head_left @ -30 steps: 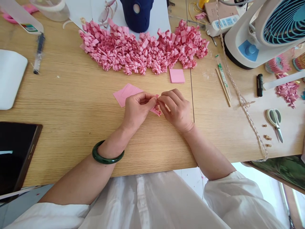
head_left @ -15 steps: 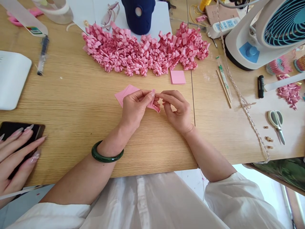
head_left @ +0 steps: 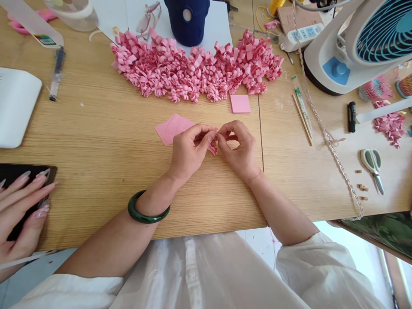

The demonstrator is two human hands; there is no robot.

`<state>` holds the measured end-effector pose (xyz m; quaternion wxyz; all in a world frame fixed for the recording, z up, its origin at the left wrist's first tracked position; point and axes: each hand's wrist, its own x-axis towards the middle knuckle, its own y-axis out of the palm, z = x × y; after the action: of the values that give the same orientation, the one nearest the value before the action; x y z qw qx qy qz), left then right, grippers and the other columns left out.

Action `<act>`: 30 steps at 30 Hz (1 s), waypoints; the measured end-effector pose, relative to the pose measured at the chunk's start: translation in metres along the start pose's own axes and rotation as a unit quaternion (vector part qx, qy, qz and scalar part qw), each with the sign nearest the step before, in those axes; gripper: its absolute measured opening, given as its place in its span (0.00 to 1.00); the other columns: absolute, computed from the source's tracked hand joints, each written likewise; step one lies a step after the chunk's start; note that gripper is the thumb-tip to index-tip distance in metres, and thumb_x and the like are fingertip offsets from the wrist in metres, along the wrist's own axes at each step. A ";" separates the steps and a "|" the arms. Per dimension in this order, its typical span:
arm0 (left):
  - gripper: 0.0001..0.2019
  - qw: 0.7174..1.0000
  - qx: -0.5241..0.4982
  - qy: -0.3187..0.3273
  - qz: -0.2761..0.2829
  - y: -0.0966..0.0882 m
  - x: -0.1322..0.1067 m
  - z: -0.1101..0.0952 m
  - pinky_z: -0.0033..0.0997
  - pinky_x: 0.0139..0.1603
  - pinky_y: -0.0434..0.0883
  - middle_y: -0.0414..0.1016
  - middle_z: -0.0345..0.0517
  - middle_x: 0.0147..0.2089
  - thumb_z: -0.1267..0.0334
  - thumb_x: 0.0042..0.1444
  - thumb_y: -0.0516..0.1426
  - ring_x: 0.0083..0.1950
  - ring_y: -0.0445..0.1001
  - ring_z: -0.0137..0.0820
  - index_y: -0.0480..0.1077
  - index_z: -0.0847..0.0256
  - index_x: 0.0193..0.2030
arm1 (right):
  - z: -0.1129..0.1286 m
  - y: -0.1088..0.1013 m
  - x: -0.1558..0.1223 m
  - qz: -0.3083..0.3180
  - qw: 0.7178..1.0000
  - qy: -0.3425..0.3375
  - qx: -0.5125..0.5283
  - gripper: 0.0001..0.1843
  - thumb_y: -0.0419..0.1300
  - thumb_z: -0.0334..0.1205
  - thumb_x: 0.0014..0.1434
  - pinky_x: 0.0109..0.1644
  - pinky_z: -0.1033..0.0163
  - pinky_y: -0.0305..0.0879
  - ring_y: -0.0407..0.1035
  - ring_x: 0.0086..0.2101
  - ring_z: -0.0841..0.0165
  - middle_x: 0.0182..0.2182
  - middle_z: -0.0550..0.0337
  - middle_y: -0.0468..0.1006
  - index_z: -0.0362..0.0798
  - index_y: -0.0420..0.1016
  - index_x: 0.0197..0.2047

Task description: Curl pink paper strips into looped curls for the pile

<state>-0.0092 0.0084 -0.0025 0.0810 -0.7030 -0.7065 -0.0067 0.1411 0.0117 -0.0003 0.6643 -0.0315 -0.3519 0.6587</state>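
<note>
One pink strip (head_left: pixel 215 129) sits pinched in the left hand (head_left: pixel 189 152) beside paper sheets (head_left: pixel 172 128), and the right hand (head_left: pixel 240 150), thumb and forefinger apart a moment ago, now pinches its tip, suggesting shaping.

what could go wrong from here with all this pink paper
The small pink paper at the left hand's fingertips might slip or tear, with the right hand pinching close by. If the fan is running, the thin pink sheets lying on the table could blow about.
</note>
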 end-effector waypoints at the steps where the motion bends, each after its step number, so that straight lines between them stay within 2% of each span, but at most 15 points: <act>1: 0.07 1.000 0.015 0.008 -0.002 0.000 -0.001 0.000 0.25 0.35 0.76 0.84 0.43 0.36 0.59 0.62 0.62 0.33 0.80 0.29 0.79 0.60 0.38 | 0.000 0.000 0.000 0.003 1.000 0.006 -0.005 0.06 0.59 0.31 0.63 0.40 0.62 0.71 0.69 0.35 0.71 0.32 0.63 0.73 0.49 0.68 0.34; 6: 0.07 0.996 0.079 0.046 -0.011 -0.001 -0.002 0.001 0.25 0.40 0.76 0.84 0.44 0.39 0.59 0.63 0.61 0.36 0.80 0.30 0.80 0.59 0.37 | 0.000 0.001 0.001 0.008 1.000 0.008 -0.008 0.06 0.58 0.32 0.62 0.39 0.62 0.69 0.67 0.34 0.71 0.31 0.63 0.73 0.49 0.68 0.33; 16: 0.06 0.997 0.070 0.042 0.002 -0.001 -0.001 0.004 0.25 0.41 0.76 0.85 0.44 0.40 0.63 0.63 0.60 0.37 0.81 0.29 0.80 0.60 0.39 | -0.003 0.007 -0.002 0.002 0.996 0.067 0.058 0.05 0.60 0.36 0.61 0.39 0.63 0.69 0.69 0.33 0.72 0.31 0.64 0.74 0.48 0.69 0.32; 24: 0.05 0.998 -0.046 -0.038 0.034 0.000 0.002 0.001 0.26 0.38 0.77 0.84 0.45 0.37 0.62 0.59 0.65 0.36 0.81 0.31 0.81 0.61 0.35 | 0.000 0.003 0.000 -0.008 0.997 0.062 0.038 0.06 0.58 0.32 0.58 0.38 0.64 0.69 0.65 0.31 0.73 0.29 0.66 0.71 0.49 0.66 0.30; 30: 0.08 0.996 -0.055 -0.065 0.036 0.000 0.003 0.001 0.28 0.38 0.78 0.83 0.45 0.37 0.59 0.58 0.67 0.36 0.81 0.31 0.80 0.62 0.35 | 0.000 0.002 0.001 -0.004 0.999 0.034 0.006 0.07 0.58 0.31 0.59 0.39 0.63 0.69 0.65 0.31 0.73 0.29 0.65 0.70 0.50 0.65 0.31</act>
<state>-0.0091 0.0117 -0.0027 -0.0039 -0.7303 -0.6831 0.0034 0.1394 0.0126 -0.0010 0.6787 -0.0481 -0.3254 0.6566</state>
